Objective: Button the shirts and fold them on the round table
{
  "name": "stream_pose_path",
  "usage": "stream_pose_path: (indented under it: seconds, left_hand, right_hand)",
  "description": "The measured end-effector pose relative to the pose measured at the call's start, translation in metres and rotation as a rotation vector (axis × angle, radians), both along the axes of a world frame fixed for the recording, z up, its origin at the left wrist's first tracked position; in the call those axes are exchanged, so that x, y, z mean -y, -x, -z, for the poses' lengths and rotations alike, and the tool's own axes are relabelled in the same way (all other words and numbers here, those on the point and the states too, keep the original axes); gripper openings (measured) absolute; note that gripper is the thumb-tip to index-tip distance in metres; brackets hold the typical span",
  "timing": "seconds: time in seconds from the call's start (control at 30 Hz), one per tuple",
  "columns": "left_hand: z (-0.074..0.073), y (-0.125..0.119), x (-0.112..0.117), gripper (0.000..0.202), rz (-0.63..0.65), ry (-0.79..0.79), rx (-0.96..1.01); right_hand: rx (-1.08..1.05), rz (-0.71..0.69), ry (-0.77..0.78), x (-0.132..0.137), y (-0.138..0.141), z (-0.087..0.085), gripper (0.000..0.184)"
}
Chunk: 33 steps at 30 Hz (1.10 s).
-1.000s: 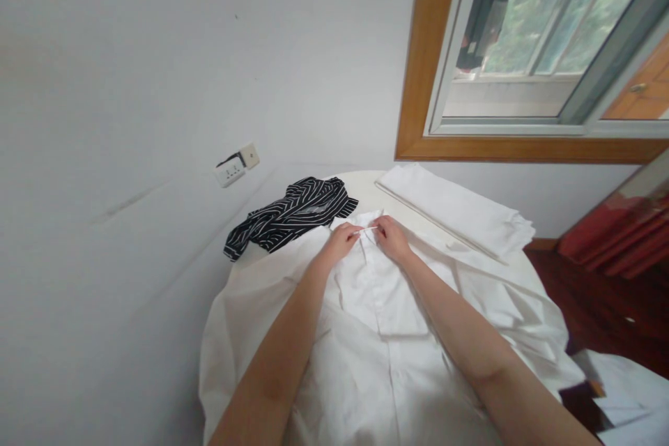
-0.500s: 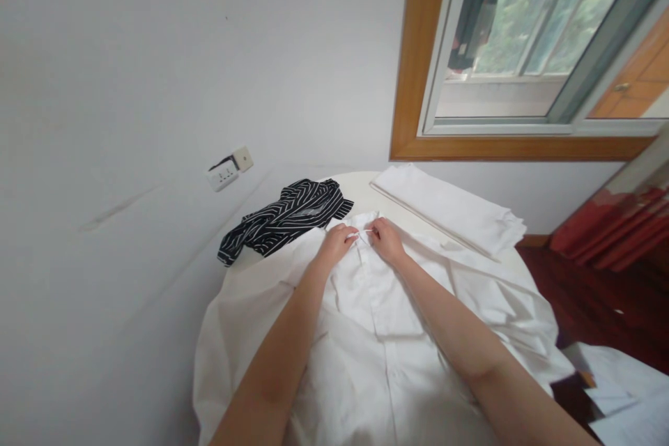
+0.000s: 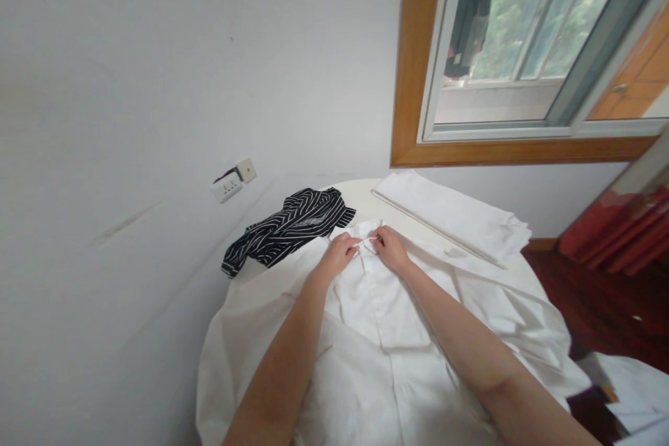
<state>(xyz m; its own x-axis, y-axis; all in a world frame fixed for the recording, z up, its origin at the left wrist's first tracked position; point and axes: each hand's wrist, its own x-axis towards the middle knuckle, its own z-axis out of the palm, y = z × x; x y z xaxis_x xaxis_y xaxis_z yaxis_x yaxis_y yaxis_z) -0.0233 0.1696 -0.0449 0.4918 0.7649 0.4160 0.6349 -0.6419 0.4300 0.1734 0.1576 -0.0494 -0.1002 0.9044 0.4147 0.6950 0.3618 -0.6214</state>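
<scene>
A white shirt [image 3: 397, 355] lies spread front-up over a round table [image 3: 360, 191]. Both my hands meet at its collar at the far end. My left hand [image 3: 339, 254] is closed, pinching the collar's left edge. My right hand [image 3: 389, 249] is closed too, pinching the right edge, and a thin strip of white fabric stretches between the two. The shirt's buttoned front runs down toward me between my forearms.
A black and white striped garment [image 3: 290, 223] lies crumpled at the table's far left. A folded white cloth [image 3: 454, 216] rests at the far right below a wood-framed window [image 3: 523, 63]. A wall socket [image 3: 233, 181] is on the left wall. Red fabric [image 3: 621, 230] and dark floor lie to the right.
My hands stay pinched at the collar, with only small finger shifts. The view has tilted slightly.
</scene>
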Motion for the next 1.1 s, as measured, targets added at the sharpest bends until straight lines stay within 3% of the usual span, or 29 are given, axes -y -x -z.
stream_pose_path:
  seconds: [0.3, 0.57, 0.67, 0.87, 1.1]
  left_hand:
    - [-0.008, -0.003, 0.006, 0.019, -0.025, -0.035, -0.062]
    - [-0.013, -0.013, 0.016, 0.016, -0.056, -0.066, -0.125]
    - [-0.013, -0.012, 0.017, 0.016, -0.052, -0.045, -0.119]
    - [-0.014, -0.005, 0.017, 0.028, 0.081, 0.037, -0.058]
    - [-0.019, -0.005, 0.019, 0.021, 0.026, 0.040, -0.099]
  right_hand:
    - [-0.061, -0.098, 0.020, -0.006, -0.008, 0.004, 0.009]
    - [-0.059, -0.315, 0.011, -0.005, -0.015, -0.004, 0.023]
    - [-0.043, -0.309, 0.028, -0.003, -0.015, -0.006, 0.024]
    - [-0.038, -0.314, 0.043, -0.008, -0.019, -0.003, 0.020]
    - [-0.048, -0.269, -0.017, -0.005, -0.012, -0.002, 0.021]
